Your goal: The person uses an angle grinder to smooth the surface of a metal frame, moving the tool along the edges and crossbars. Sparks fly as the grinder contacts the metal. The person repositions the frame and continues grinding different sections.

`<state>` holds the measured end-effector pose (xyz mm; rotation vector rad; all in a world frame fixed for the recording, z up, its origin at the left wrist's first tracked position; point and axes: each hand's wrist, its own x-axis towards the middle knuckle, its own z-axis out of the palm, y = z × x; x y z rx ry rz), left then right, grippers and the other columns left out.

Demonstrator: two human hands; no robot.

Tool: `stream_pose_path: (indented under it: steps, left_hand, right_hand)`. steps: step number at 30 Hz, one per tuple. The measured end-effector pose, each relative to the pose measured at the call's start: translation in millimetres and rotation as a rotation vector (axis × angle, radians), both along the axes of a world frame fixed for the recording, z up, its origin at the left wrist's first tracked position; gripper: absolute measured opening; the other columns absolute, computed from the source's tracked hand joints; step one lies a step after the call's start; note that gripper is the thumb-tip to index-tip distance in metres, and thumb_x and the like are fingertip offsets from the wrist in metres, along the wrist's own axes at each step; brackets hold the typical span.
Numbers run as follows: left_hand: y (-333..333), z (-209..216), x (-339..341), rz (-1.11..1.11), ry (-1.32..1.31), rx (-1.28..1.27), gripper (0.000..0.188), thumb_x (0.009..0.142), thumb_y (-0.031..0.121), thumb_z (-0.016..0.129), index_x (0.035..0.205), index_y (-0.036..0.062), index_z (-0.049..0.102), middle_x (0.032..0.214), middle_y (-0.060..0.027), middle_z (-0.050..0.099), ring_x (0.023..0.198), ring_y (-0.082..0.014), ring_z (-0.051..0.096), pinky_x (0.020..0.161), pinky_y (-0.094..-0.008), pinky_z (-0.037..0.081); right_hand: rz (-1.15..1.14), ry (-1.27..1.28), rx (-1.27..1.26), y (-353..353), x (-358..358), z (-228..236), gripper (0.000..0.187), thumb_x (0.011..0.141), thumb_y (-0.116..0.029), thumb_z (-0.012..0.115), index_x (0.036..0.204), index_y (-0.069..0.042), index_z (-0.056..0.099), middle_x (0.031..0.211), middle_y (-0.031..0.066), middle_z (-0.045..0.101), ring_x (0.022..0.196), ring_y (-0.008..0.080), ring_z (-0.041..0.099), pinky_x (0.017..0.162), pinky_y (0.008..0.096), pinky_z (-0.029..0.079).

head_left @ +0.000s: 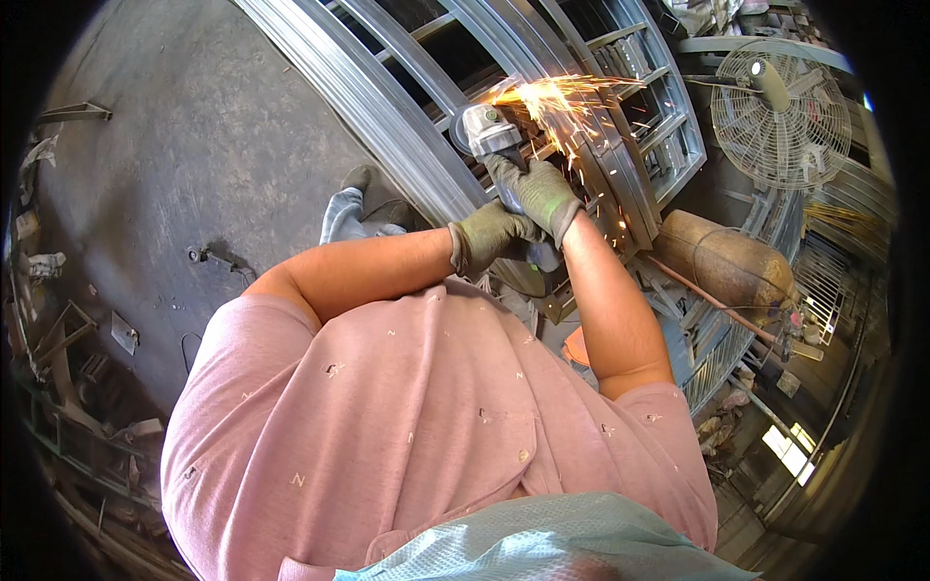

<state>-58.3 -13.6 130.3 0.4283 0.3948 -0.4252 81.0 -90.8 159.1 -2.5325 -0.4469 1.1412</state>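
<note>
Ok so, both hands are on the grey-and-white angle grinder w/ the dark body [487, 129], using that as my landmark for everything. The right hand in a dirty olive-green work glove [541, 197] is wrapped round the grinder's body just behind the head, fingers closed. The left hand in a matching olive-green glove [491, 238] is closed on the rear part, nearer the wearer's chest, and the two gloves sit right beside each other. Can't see all the fingertips tho, esp. the left's underside. So relative to the hands, the grinder's head pokes out just past the right glove, on the far side from the wearer.

Bright orange-yellow sparks [554, 100] spray off to the right of the head, plus a few down past the right wrist. Long silvery metal rails [383, 116] run under & around the grinder; can't tell exactly where the disc meets metal.

Rest of the stuff, approx.: round wire-cage fan [823, 121] well to the grinder's right, rusty brown metal cylinder [717, 261] right of it & closer to the wearer, dark shoe [357, 178] to its left, a bit nearer the wearer, on smooth grey floor [218, 126].
</note>
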Motion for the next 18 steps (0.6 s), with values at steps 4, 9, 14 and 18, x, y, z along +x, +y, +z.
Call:
stream_pose_path:
  steps: [4, 9, 14, 18]
  left_hand:
    - [-2.7, 0.4, -1.0, -0.064, -0.048, -0.05, 0.036, 0.09, 0.009, 0.088, 0.122, 0.0029, 0.075, 0.108, -0.0068, 0.08, 0.094, -0.0229, 0.078, 0.082, -0.0385, 0.066]
    - [-0.4, 0.7, -1.1, 0.004, 0.032, 0.053, 0.033, 0.09, 0.009, 0.087, 0.121, 0.0023, 0.076, 0.109, -0.0086, 0.081, 0.094, -0.0238, 0.078, 0.083, -0.0391, 0.067]
    - [1.0, 10.6, -3.9, -0.062, -0.009, -0.026, 0.032, 0.091, 0.009, 0.086, 0.121, 0.0022, 0.076, 0.111, -0.0099, 0.081, 0.099, -0.0244, 0.079, 0.088, -0.0401, 0.066]
    - [1.7, 10.2, -7.0, -0.079, 0.013, -0.028, 0.033, 0.091, 0.01, 0.085, 0.122, 0.0022, 0.076, 0.112, -0.0079, 0.081, 0.099, -0.0232, 0.079, 0.091, -0.0405, 0.066]
  right_hand:
    - [-0.074, 0.108, -0.041, -4.8, -1.6, 0.6, 0.073, 0.096, -0.07, 0.071, 0.108, 0.001, 0.082, 0.095, 0.0252, 0.08, 0.095, 0.0413, 0.08, 0.086, 0.0474, 0.06]
    - [0.03, -0.022, 0.076, -4.5, -2.3, -2.6, 0.076, 0.096, -0.073, 0.07, 0.104, 0.001, 0.082, 0.094, 0.0254, 0.08, 0.095, 0.042, 0.08, 0.084, 0.0475, 0.06]
    - [-0.05, 0.046, -0.046, 2.3, -9.1, 13.1, 0.076, 0.096, -0.072, 0.07, 0.106, 0.002, 0.081, 0.095, 0.0257, 0.08, 0.098, 0.0403, 0.08, 0.088, 0.0462, 0.06]
    - [-0.028, 0.076, -0.002, 5.8, -10.2, 21.5, 0.066, 0.101, -0.061, 0.072, 0.108, 0.004, 0.08, 0.09, 0.0152, 0.078, 0.085, 0.0261, 0.072, 0.08, 0.0418, 0.058]
